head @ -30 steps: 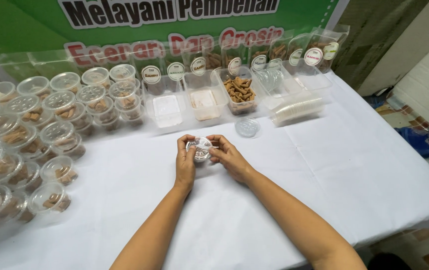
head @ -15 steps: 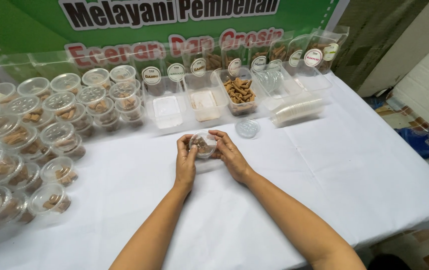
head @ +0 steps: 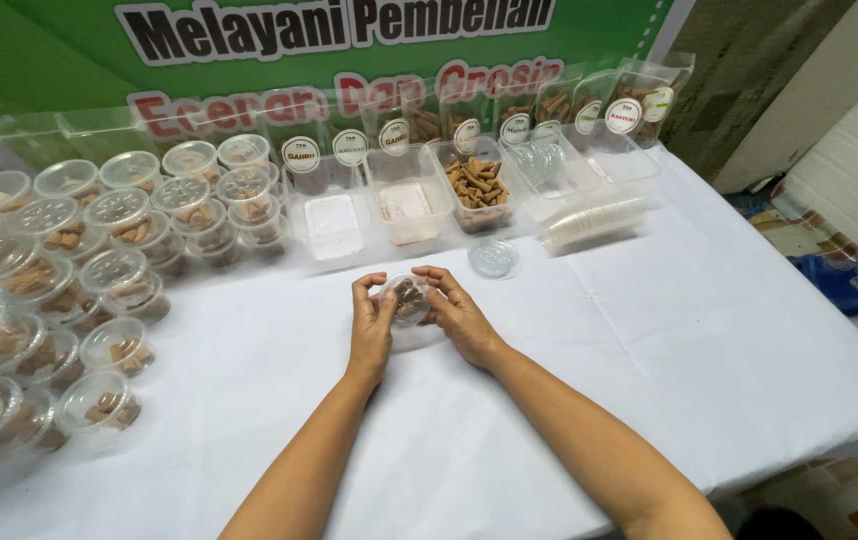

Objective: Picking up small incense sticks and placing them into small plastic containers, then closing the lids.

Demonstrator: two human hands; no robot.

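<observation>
Both my hands hold one small clear plastic cup [head: 409, 300] with brown stick-shaped snacks inside and a clear lid on it, just above the white tablecloth [head: 649, 340]. My left hand [head: 371, 325] grips its left side, fingers curled over the rim. My right hand [head: 457, 312] wraps the right side, thumb on the lid. A loose clear round lid [head: 493, 257] lies on the cloth a little beyond my right hand.
Several lidded clear cups of brown snacks [head: 99, 290] are stacked at the left. Clear rectangular tubs [head: 404, 200] stand along the back, one holding brown sticks [head: 477, 185]. A stack of clear lids [head: 594, 220] lies at the back right. A green banner hangs behind. The table edge runs along the right.
The cup has stayed between my hands at the same spot; my fingers have shifted slightly around its rim and lid.
</observation>
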